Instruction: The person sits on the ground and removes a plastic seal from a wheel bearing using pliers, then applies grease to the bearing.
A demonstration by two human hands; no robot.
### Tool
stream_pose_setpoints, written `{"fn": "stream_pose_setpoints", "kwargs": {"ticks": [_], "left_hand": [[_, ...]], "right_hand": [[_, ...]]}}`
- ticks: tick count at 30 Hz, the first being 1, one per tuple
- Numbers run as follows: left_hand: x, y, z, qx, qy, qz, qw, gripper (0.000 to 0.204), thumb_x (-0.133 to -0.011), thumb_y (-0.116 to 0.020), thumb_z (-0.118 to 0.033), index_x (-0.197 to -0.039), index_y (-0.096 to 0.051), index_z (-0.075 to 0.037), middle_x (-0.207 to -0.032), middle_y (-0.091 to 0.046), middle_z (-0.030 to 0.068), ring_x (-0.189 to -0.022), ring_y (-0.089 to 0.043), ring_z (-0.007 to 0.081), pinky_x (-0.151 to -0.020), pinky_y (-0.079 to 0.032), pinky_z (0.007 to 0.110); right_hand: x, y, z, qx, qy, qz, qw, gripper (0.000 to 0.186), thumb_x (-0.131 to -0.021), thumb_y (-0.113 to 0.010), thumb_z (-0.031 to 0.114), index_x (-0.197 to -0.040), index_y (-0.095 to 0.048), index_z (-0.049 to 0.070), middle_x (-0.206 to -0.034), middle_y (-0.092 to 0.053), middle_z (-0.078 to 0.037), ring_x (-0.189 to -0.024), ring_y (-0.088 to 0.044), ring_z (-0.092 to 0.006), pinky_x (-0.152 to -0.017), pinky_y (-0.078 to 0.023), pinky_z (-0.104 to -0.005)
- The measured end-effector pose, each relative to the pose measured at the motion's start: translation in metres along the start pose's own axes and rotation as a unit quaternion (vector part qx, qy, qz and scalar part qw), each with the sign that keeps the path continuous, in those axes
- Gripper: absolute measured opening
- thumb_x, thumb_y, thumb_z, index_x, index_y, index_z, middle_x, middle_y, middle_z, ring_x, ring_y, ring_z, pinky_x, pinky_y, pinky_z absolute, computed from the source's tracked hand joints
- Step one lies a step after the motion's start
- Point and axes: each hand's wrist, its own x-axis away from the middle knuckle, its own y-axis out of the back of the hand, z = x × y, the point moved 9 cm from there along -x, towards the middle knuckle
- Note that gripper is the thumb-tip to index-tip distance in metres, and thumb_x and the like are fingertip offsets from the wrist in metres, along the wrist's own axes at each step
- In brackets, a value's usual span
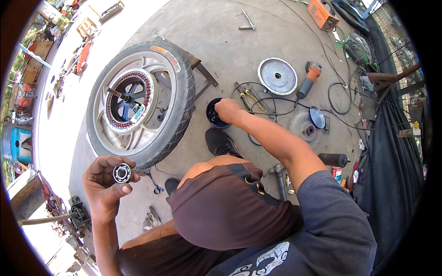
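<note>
Between the thumb and fingers of my left hand (108, 179) is a ball bearing (122, 173), its round face turned up and its balls showing. My right hand (229, 112) is bent down at a round black tub (212, 115) holding dark grease. Its fingertips are hidden inside the tub, so their grip does not show. Beyond my left hand, a spoked wheel with a black tire (184, 108) lies raised on a stand (206, 76). A ring of red copper windings (120, 124) and an axle (115, 93) sit at the wheel's centre.
Right of the tub lie yellow-handled pliers (253, 99), a round metal cover (277, 76) and an orange angle grinder (309, 79) with its cable. A worn metal disc (306, 129) is nearer. An orange machine (323, 14) stands far right; a T-shaped wrench (248, 23) lies far off.
</note>
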Motion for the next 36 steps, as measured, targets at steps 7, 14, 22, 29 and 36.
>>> {"fn": "stream_pose_setpoints", "kwargs": {"ticks": [7, 14, 22, 29, 36], "left_hand": [[0.0, 0.001, 0.004, 0.015, 0.003, 0.009, 1.0, 0.055, -0.063, -0.092, -0.006, -0.107, -0.061, 0.002, -0.101, -0.071, 0.0193, -0.081, -0.073, 0.024, -0.073, -0.061, 0.032], [0.0, 0.001, 0.004, 0.016, 0.01, 0.011, 1.0, 0.055, -0.062, -0.091, -0.005, -0.107, -0.061, 0.002, -0.101, -0.071, 0.0195, -0.081, -0.073, 0.0235, -0.072, -0.06, 0.032], [-0.002, 0.001, 0.004, 0.012, 0.004, 0.019, 1.0, 0.055, -0.063, -0.091, -0.006, -0.108, -0.061, 0.002, -0.101, -0.071, 0.0196, -0.081, -0.072, 0.0229, -0.072, -0.06, 0.031], [-0.002, -0.003, 0.001, 0.015, -0.003, 0.017, 1.0, 0.055, -0.065, -0.092, -0.011, -0.109, -0.061, 0.003, -0.102, -0.071, 0.0193, -0.081, -0.072, 0.0229, -0.073, -0.06, 0.032], [-0.006, -0.002, 0.001, 0.039, -0.025, 0.01, 0.999, 0.058, -0.068, -0.091, -0.018, -0.113, -0.063, 0.005, -0.104, -0.071, 0.0175, -0.086, -0.073, 0.0228, -0.077, -0.061, 0.032]], "right_hand": [[-0.004, -0.016, -0.001, -0.006, 0.03, -0.008, 0.999, 0.009, -0.069, -0.063, 0.003, -0.074, -0.07, 0.003, -0.081, -0.07, -0.021, -0.085, -0.069, -0.0391, -0.074, -0.055, -0.048], [-0.005, -0.026, -0.004, 0.0, 0.035, 0.013, 0.999, 0.008, -0.067, -0.064, 0.004, -0.072, -0.07, 0.004, -0.08, -0.07, -0.02, -0.086, -0.069, -0.0378, -0.075, -0.056, -0.047], [-0.003, -0.027, -0.005, 0.002, 0.04, 0.01, 0.999, 0.007, -0.067, -0.063, 0.005, -0.07, -0.07, 0.005, -0.078, -0.069, -0.02, -0.085, -0.068, -0.0378, -0.074, -0.055, -0.047], [0.003, -0.023, -0.021, -0.066, -0.029, 0.025, 0.997, 0.012, -0.072, -0.067, 0.006, -0.081, -0.075, 0.005, -0.084, -0.071, -0.02, -0.086, -0.07, -0.0368, -0.076, -0.056, -0.0446], [0.017, 0.051, -0.031, -0.309, -0.086, -0.074, 0.944, 0.018, -0.077, -0.073, 0.013, -0.09, -0.076, 0.0, -0.078, -0.072, -0.019, -0.07, -0.072, -0.0248, -0.067, -0.055, -0.0359]]}}
